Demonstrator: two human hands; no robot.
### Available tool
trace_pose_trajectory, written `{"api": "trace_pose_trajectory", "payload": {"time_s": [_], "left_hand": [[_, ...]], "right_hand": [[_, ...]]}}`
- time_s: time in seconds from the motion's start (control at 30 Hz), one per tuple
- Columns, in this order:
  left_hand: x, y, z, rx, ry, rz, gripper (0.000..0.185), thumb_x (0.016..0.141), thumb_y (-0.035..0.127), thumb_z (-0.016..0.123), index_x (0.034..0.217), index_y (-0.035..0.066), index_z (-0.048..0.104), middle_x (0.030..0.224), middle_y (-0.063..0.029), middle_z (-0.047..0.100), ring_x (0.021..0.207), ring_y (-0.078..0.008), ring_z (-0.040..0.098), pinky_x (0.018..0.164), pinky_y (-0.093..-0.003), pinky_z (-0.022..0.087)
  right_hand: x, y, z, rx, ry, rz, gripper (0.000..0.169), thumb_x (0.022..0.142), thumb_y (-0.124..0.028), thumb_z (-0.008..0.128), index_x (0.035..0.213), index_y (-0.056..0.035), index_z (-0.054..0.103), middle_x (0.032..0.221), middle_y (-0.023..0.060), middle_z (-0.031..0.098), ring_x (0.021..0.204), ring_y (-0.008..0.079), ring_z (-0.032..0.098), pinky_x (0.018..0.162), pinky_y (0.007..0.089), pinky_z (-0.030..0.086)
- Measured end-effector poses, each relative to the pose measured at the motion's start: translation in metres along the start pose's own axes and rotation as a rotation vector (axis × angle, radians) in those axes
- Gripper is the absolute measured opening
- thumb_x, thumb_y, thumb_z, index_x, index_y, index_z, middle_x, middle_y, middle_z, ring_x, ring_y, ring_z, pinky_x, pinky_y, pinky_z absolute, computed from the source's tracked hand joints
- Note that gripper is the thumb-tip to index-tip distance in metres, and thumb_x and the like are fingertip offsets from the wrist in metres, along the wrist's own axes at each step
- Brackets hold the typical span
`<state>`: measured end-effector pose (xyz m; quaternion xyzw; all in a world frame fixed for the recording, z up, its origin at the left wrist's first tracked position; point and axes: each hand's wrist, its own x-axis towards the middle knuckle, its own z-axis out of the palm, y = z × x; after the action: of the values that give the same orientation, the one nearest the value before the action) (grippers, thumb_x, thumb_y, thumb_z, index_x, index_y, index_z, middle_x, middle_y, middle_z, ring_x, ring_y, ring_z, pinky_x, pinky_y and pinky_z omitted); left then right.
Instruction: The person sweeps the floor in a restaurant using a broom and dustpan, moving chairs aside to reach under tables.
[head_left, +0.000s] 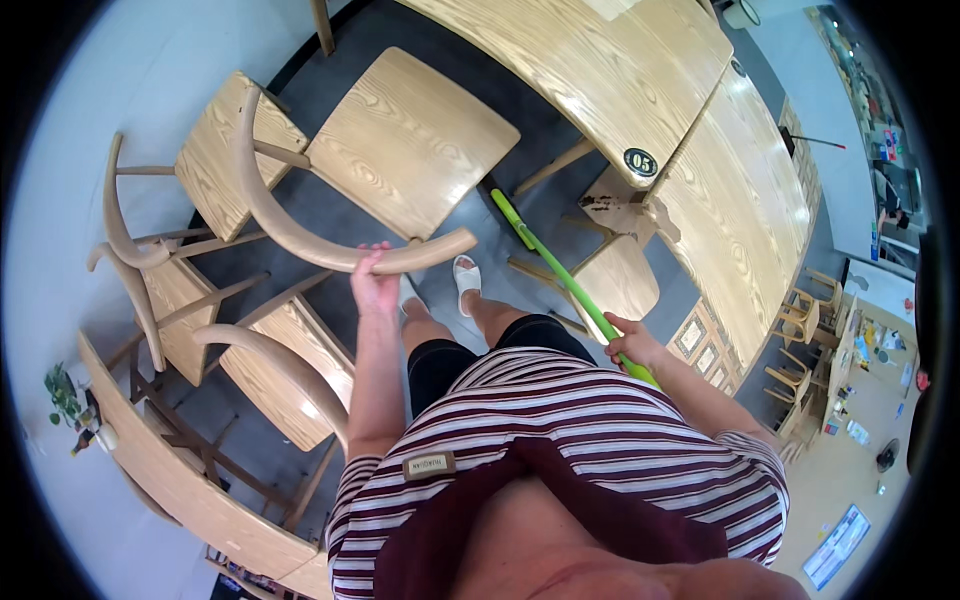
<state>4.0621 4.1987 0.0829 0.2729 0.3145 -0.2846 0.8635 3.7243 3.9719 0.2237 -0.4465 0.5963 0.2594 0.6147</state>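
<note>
My left hand grips the curved top rail of a wooden armchair, near the rail's free end. The chair's square wood-grain seat lies beyond the rail, close to a long table. My right hand is closed around the bright green pole of a long-handled floor cleaning tool. Its narrow green head rests low beside the chair's seat, with a dark strip along it; whether it is a broom or a mop I cannot tell. My feet, in white slippers, stand on the grey floor between chair and tool.
A wooden table bearing a round number disc adjoins a second table on the right. Several wooden chairs crowd the left, including a near one. A further table runs along the lower left. A smaller chair sits under the right table.
</note>
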Motion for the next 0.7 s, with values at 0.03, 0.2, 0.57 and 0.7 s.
{"api": "trace_pose_trajectory", "payload": {"time_s": [0.03, 0.2, 0.57, 0.7], "left_hand": [[0.008, -0.012, 0.000, -0.007, -0.027, -0.005, 0.034, 0.065, -0.010, 0.056, 0.093, 0.007, 0.046, 0.085, -0.0093, 0.052, 0.085, -0.0261, 0.053, 0.087, -0.0428, 0.045], [0.031, -0.063, 0.047, 0.056, -0.105, -0.076, 0.037, 0.067, -0.006, 0.060, 0.097, 0.009, 0.044, 0.088, -0.0071, 0.052, 0.093, -0.0251, 0.053, 0.088, -0.0534, 0.042], [0.059, -0.162, 0.111, 0.126, -0.231, -0.306, 0.033, 0.069, -0.002, 0.064, 0.098, 0.004, 0.050, 0.094, -0.0069, 0.053, 0.095, -0.0250, 0.053, 0.084, -0.0636, 0.040], [0.048, -0.190, 0.121, 0.105, -0.168, -0.290, 0.033, 0.069, -0.003, 0.063, 0.098, 0.006, 0.049, 0.095, -0.0058, 0.053, 0.097, -0.0234, 0.053, 0.083, -0.0654, 0.039]], "right_hand": [[0.000, -0.006, 0.002, -0.019, 0.010, 0.003, 0.076, 0.068, 0.006, 0.058, 0.138, -0.0099, 0.031, 0.063, 0.0067, 0.052, 0.050, 0.0152, 0.049, 0.041, 0.0306, 0.041], [-0.005, -0.013, 0.007, -0.371, 0.045, 0.009, 0.075, 0.068, 0.001, 0.058, 0.138, -0.0084, 0.031, 0.066, 0.0081, 0.055, 0.052, 0.0160, 0.052, 0.045, 0.0316, 0.045], [-0.032, -0.043, 0.036, -0.691, -0.055, -0.043, 0.075, 0.069, -0.007, 0.058, 0.138, -0.0076, 0.029, 0.070, 0.0135, 0.057, 0.061, 0.0189, 0.056, 0.060, 0.0306, 0.046], [-0.027, -0.042, 0.041, -0.651, -0.121, -0.102, 0.073, 0.070, -0.006, 0.058, 0.138, -0.0088, 0.031, 0.071, 0.0119, 0.056, 0.063, 0.0168, 0.053, 0.062, 0.0271, 0.043]]}}
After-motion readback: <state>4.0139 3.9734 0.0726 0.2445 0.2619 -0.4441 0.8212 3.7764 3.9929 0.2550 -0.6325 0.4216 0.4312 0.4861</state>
